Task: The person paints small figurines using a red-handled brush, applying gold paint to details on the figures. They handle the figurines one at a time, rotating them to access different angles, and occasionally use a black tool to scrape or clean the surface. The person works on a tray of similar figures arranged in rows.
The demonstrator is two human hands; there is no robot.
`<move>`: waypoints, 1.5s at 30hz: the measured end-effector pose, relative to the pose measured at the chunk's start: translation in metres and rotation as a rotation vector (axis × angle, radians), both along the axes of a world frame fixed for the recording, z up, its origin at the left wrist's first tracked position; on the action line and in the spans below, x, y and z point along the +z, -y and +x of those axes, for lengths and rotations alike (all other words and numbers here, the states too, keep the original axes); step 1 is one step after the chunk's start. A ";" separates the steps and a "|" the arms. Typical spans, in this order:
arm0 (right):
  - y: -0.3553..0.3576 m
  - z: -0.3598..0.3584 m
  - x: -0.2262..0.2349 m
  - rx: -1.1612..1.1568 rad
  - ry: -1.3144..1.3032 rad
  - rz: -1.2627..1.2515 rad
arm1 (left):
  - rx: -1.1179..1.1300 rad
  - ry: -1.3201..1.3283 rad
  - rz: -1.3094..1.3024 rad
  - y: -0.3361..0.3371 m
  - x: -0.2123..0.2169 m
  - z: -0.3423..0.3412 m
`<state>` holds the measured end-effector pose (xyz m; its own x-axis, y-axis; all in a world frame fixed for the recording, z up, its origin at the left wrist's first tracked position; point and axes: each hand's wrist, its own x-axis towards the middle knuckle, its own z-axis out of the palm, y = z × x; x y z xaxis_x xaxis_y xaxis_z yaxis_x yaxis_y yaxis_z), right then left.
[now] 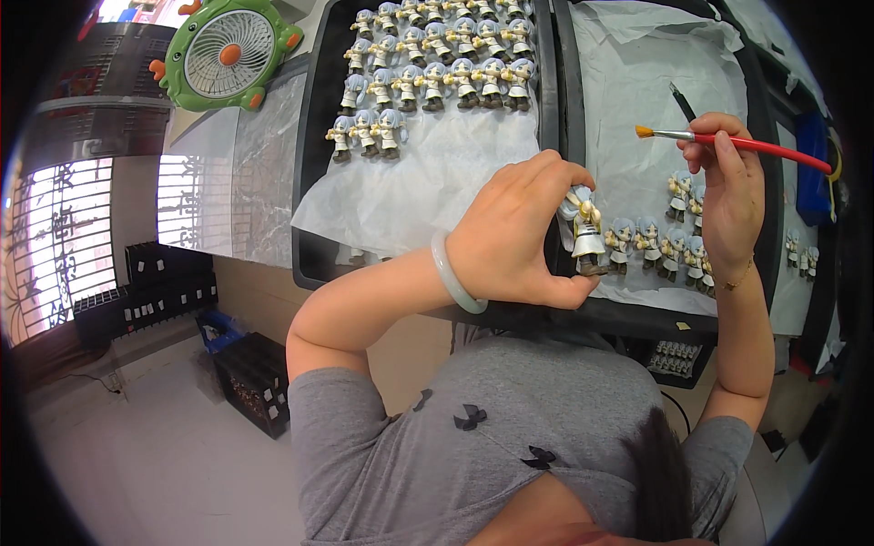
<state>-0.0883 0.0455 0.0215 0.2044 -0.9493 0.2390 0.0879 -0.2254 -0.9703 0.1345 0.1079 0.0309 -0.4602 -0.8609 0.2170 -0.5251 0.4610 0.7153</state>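
A: Head view first: what do we have in our left hand (514,232)?

B: Our left hand's grip is closed around one small figurine (585,232) with pale blue-grey hair, held upright over the near edge of the right black tray (774,209).

A: And our right hand (728,187)?

B: Its grip pinches a red-handled paintbrush (737,143); the orange bristle tip points left, above and apart from the held figurine.

A: What lies around them?

B: A row of similar figurines (660,246) stands on white paper in the right tray, just beside the one we hold. The left black tray (314,164) carries many more figurines (437,68) in rows on white paper (428,182). A green fan (228,53) sits at the far left of the surface.
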 end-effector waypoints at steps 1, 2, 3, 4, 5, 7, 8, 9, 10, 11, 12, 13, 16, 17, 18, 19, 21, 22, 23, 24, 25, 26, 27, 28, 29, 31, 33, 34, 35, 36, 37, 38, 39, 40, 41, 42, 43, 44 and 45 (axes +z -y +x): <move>0.000 0.000 0.000 -0.001 0.001 -0.001 | 0.001 0.000 -0.004 0.000 0.000 0.000; -0.001 0.000 0.001 -0.003 0.002 -0.001 | 0.001 0.000 -0.007 0.000 0.000 0.000; -0.001 0.000 0.000 0.000 0.000 -0.001 | 0.005 0.004 -0.006 0.000 -0.001 0.000; -0.001 0.000 0.000 0.002 -0.001 -0.001 | 0.009 0.008 -0.004 0.000 -0.001 0.000; 0.000 -0.001 0.000 0.003 -0.003 0.000 | 0.013 0.012 -0.002 -0.001 -0.002 0.000; 0.000 -0.003 -0.001 0.037 0.041 -0.038 | 0.015 0.018 0.002 -0.001 -0.003 0.001; -0.001 -0.005 -0.001 0.054 0.062 -0.056 | 0.016 0.021 0.004 0.000 -0.004 0.001; -0.001 -0.005 0.000 0.159 0.083 -0.106 | 0.023 0.029 0.008 0.000 -0.005 0.001; -0.002 -0.006 0.003 0.264 0.103 -0.156 | 0.031 0.037 0.012 0.001 -0.006 0.001; -0.004 -0.007 0.006 0.369 0.123 -0.206 | 0.039 0.044 0.016 0.002 -0.007 0.001; -0.007 -0.002 0.010 0.421 -0.018 -0.291 | 0.029 0.057 0.059 0.003 -0.007 0.002; -0.012 0.007 0.015 0.470 -0.159 -0.377 | 0.020 0.069 0.102 0.005 -0.008 0.002; -0.019 0.015 0.015 0.380 -0.315 -0.368 | 0.012 0.032 0.181 0.010 -0.013 0.005; -0.019 0.009 0.016 0.315 -0.273 -0.268 | 0.014 0.007 0.198 0.012 -0.014 0.008; -0.017 0.004 0.015 0.256 -0.225 -0.171 | 0.089 0.012 0.170 0.015 -0.010 0.015; -0.012 -0.002 0.015 0.205 -0.157 -0.175 | 0.149 0.016 0.138 0.022 -0.004 0.024; -0.004 -0.010 0.016 0.105 -0.100 -0.196 | 0.262 0.018 0.118 0.040 0.008 0.052; -0.003 -0.011 0.017 0.055 -0.071 -0.202 | 0.317 0.015 0.133 0.049 0.012 0.070; -0.002 -0.011 0.017 0.048 -0.067 -0.215 | 0.353 0.055 0.150 0.053 0.013 0.085; -0.002 -0.010 0.017 0.059 -0.080 -0.209 | 0.390 0.094 0.166 0.056 0.008 0.099; -0.003 -0.008 0.016 0.069 -0.096 -0.204 | 0.381 0.205 0.104 0.058 -0.006 0.114; -0.004 -0.007 0.015 0.078 -0.112 -0.197 | 0.317 0.273 0.000 0.057 -0.021 0.123; -0.006 -0.005 0.016 0.088 -0.110 -0.196 | 0.250 0.340 -0.102 0.055 -0.037 0.132; -0.008 -0.003 0.017 0.096 -0.109 -0.194 | 0.181 0.404 -0.203 0.054 -0.044 0.135; -0.010 -0.002 0.018 0.105 -0.108 -0.193 | 0.169 0.412 -0.233 0.051 -0.047 0.134; -0.011 -0.003 0.017 0.106 -0.102 -0.197 | 0.186 0.471 -0.204 0.047 -0.054 0.137; -0.011 -0.003 0.017 0.099 -0.101 -0.201 | 0.197 0.513 -0.184 0.045 -0.059 0.139; -0.010 -0.002 0.017 0.092 -0.102 -0.202 | 0.199 0.524 -0.180 0.044 -0.060 0.141; -0.010 -0.002 0.017 0.085 -0.104 -0.204 | 0.201 0.536 -0.176 0.044 -0.060 0.142; -0.010 -0.003 0.017 0.085 -0.108 -0.210 | 0.207 0.536 -0.158 0.044 -0.059 0.142; -0.010 -0.003 0.018 0.085 -0.112 -0.215 | 0.212 0.536 -0.139 0.043 -0.057 0.141; -0.010 -0.004 0.018 0.083 -0.115 -0.221 | 0.217 0.537 -0.121 0.043 -0.056 0.141; -0.010 -0.005 0.018 0.082 -0.116 -0.217 | 0.225 0.547 -0.110 0.043 -0.055 0.141; -0.010 -0.005 0.018 0.080 -0.115 -0.214 | 0.232 0.556 -0.099 0.042 -0.055 0.142; -0.010 -0.006 0.018 0.076 -0.115 -0.210 | 0.237 0.567 -0.088 0.043 -0.054 0.143; -0.011 -0.007 0.019 0.078 -0.111 -0.211 | 0.230 0.573 -0.103 0.042 -0.054 0.142; -0.011 -0.008 0.020 0.079 -0.106 -0.212 | 0.220 0.579 -0.119 0.042 -0.054 0.142; -0.010 -0.008 0.020 0.078 -0.100 -0.213 | 0.209 0.587 -0.135 0.042 -0.052 0.142; -0.009 -0.006 0.019 0.079 -0.044 -0.230 | 0.212 0.657 -0.151 0.040 -0.052 0.143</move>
